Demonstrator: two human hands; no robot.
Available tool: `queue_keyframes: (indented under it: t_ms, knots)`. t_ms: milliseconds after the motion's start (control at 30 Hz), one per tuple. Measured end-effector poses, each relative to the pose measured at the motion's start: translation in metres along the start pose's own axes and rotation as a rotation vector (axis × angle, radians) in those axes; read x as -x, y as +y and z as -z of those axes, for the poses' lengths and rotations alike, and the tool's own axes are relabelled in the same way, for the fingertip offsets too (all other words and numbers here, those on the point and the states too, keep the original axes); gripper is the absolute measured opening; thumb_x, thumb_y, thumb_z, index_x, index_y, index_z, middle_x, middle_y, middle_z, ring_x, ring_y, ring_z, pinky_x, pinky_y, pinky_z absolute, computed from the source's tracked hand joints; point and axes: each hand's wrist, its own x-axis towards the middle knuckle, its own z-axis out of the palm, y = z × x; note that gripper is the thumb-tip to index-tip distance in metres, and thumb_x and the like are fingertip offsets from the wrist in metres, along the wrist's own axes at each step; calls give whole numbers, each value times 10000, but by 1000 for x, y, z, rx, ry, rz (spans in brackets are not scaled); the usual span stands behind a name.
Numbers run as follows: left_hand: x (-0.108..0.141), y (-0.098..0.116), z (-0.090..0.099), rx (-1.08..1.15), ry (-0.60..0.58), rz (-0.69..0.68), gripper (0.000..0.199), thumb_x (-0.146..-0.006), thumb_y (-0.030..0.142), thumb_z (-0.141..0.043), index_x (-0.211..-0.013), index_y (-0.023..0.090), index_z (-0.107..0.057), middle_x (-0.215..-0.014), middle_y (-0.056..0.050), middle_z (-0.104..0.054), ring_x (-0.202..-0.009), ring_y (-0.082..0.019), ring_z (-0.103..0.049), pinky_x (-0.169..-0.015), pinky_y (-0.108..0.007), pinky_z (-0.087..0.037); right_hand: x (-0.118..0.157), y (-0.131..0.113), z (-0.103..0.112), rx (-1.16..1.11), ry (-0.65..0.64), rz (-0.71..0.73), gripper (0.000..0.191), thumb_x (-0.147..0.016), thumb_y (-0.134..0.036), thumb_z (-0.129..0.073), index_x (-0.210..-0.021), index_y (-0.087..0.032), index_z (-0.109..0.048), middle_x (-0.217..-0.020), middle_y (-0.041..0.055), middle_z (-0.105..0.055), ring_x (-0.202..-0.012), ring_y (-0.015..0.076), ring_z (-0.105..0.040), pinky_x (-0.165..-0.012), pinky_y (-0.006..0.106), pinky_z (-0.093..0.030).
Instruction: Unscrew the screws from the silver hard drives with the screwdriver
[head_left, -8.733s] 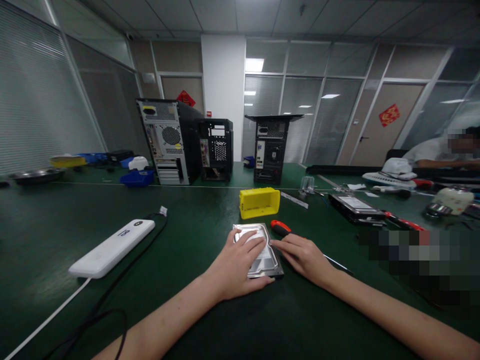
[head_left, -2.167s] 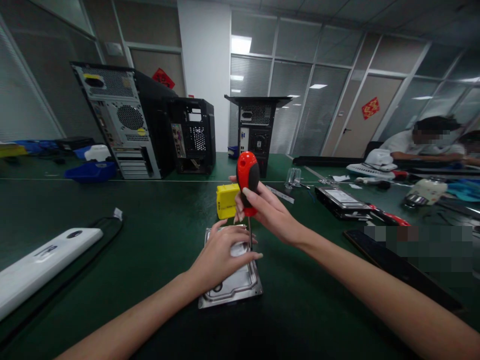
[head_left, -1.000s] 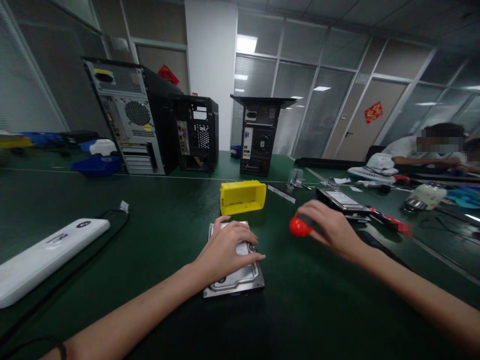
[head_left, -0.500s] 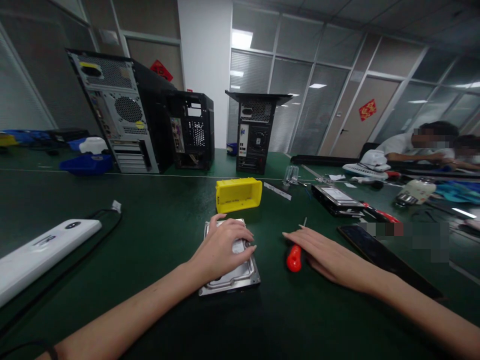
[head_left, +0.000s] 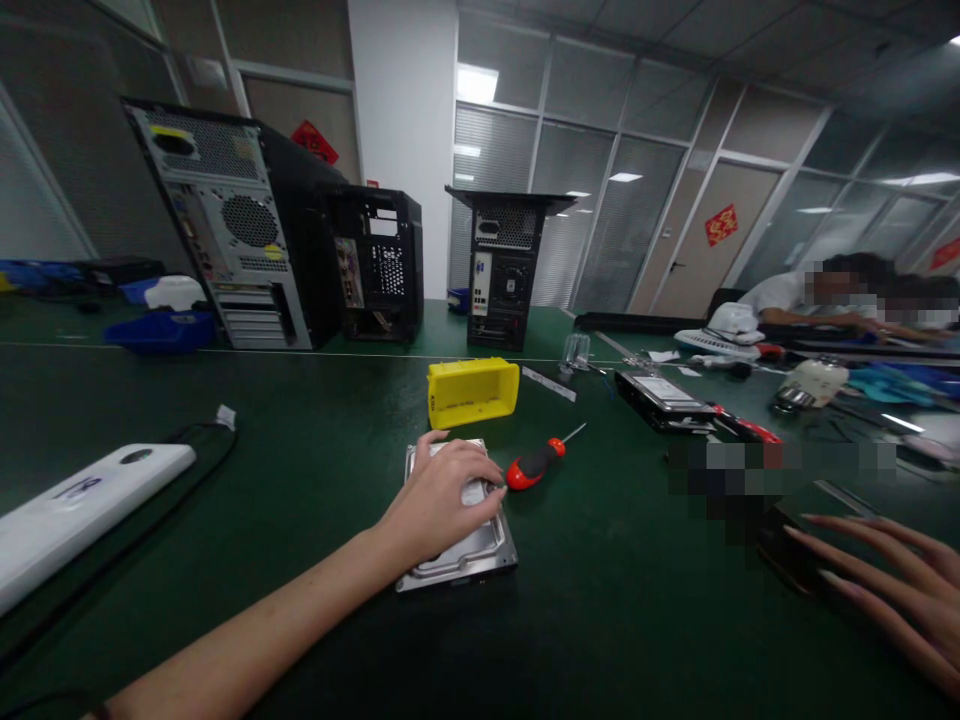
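A silver hard drive point(head_left: 480, 545) lies flat on the green table in front of me. My left hand point(head_left: 450, 490) rests over it, fingers curved and thumb bent onto its top, covering much of the drive. Close to those fingertips, a red and black screwdriver point(head_left: 538, 462) lies on the table, its shaft pointing up and right. Far to the right, my right hand point(head_left: 892, 580) has its fingers stretched out and holds nothing. Those fingers reach over a dark flat phone-like slab point(head_left: 787, 545), partly blurred out; contact with it I cannot tell.
A yellow bin point(head_left: 474, 393) stands beyond the drive. Another drive in a black bracket point(head_left: 665, 400) lies to the right. Computer cases point(head_left: 289, 230) line the back, with one more case point(head_left: 504, 270) nearer the middle. A white power strip point(head_left: 97, 500) lies left; people sit far right.
My right hand has left the screwdriver and moved right to the dark slab. The screwdriver now lies farther left, turned, beside the drive. My left hand has stayed on the drive.
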Motion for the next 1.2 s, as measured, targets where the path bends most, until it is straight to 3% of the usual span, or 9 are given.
queue_keyframes:
  t_ms: [100, 200, 800, 1067, 1200]
  knots:
    - [1, -2, -1, -2, 7, -3, 186, -818, 314, -568, -966, 294, -679, -1051, 15, -683, -1080, -240, -545, -1018, -527, -187, 4, 7, -6, 21, -115, 87, 566, -792, -372, -485, -1342, -456, -378, -1275, 103, -521, -1209, 367, -417, -957, 575, -332]
    - [2, -3, -2, 6, 16, -9, 187, -821, 324, -570, -973, 298, -676, -1057, 13, -681, -1097, -244, -534, -1015, -534, -184, 8, 12, -7, 34, -130, 82, 615, -797, -351, -491, -1371, -472, -306, -1278, 101, -500, -1209, 373, -404, -967, 583, -320]
    - [0, -1, -1, 11, -2, 23, 177, -814, 321, -576, -959, 299, -676, -1042, 23, -685, -1097, -239, -535, -1019, -531, -170, 9, 13, -8, 66, -114, 94, 609, -800, -356, -471, -1375, -447, -289, -1274, 134, -485, -1180, 397, -419, -932, 595, -359]
    - [1, 0, -1, 18, -10, 29, 164, -810, 302, -583, -946, 296, -674, -1044, 33, -684, -1107, -226, -526, -1018, -510, -166, -3, 15, -6, 56, -37, -49, 434, -845, -400, -408, -1223, -229, -535, -1190, 103, -579, -1109, 348, -490, -913, 550, -429]
    - [1, 0, -1, 22, -4, 24, 163, -810, 308, -582, -943, 296, -674, -1049, 30, -682, -1101, -226, -529, -1017, -508, -163, -31, 12, 3, -71, -24, -328, 407, -863, -437, -368, -1168, -246, -558, -1167, 119, -580, -1100, 340, -526, -885, 500, -464]
